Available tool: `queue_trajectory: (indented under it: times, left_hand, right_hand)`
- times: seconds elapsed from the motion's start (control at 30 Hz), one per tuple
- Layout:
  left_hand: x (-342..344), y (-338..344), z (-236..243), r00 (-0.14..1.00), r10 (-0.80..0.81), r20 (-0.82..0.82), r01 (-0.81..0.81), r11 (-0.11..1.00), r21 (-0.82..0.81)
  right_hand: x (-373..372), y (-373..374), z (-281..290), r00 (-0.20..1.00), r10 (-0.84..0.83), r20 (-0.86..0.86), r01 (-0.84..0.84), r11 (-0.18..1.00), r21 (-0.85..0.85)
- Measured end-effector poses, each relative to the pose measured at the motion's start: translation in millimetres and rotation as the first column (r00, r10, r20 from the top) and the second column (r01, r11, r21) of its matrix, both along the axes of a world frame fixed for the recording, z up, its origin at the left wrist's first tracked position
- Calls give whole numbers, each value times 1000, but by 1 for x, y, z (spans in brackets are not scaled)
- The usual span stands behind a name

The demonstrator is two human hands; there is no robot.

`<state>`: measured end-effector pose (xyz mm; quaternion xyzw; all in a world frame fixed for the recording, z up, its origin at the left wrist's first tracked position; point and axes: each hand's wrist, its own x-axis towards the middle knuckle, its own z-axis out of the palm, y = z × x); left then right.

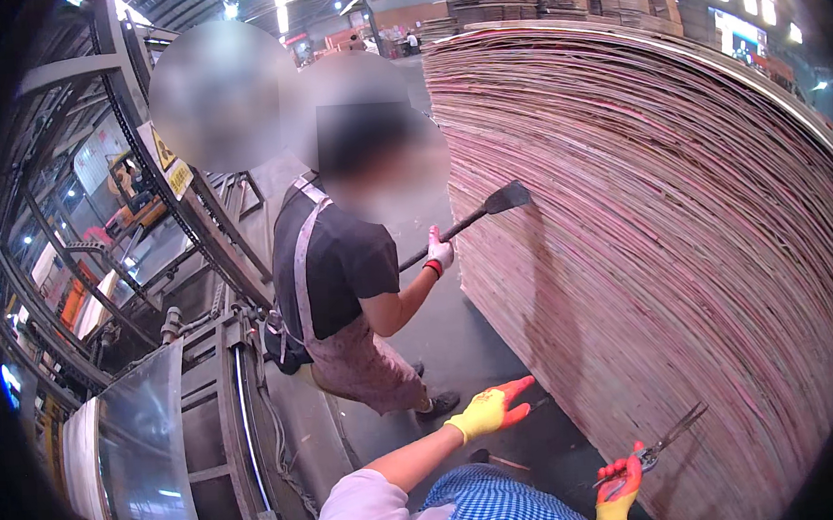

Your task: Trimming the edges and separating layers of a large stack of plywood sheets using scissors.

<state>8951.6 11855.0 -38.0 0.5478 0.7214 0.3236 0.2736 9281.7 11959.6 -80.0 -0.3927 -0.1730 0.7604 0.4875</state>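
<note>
A pair of metal shears with long pointed blades is in my right hand, which wears a yellow glove with orange fingers. The blades point up and right, close to the side of a tall stack of thin wood sheets. In a matching glove, my left hand reaches toward the stack's lower near edge. Its fingers are stretched and apart, and I see nothing held in it. A small dark shape beside those fingertips is too unclear to name.
A co-worker in a dark shirt and apron stands ahead, gripping a long-handled tool with a broad flat black blade against the stack. Machine framing with a shiny metal sheet lies left. A forklift stands beyond.
</note>
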Motion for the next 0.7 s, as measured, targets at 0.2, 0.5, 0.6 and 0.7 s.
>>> queue_trajectory:
  times: [0.2, 0.5, 0.6, 0.7]
  left_hand:
    - [-1, 7, 9, 993, 81, 82, -84, 996, 37]
    - [-64, 29, 14, 922, 179, 343, -250, 952, 177]
    - [-104, 62, 49, 849, 2, 528, -194, 931, 309]
    - [-148, 100, 119, 704, -124, 699, -145, 939, 312]
  right_hand:
    - [9, 10, -2, 998, -63, 17, 63, 997, -47]
    - [-28, 21, -16, 995, -80, 58, 75, 993, 91]
    - [-55, 19, 0, 986, -109, 128, 95, 989, 112]
    - [-77, 10, 20, 962, -157, 222, 132, 984, 123]
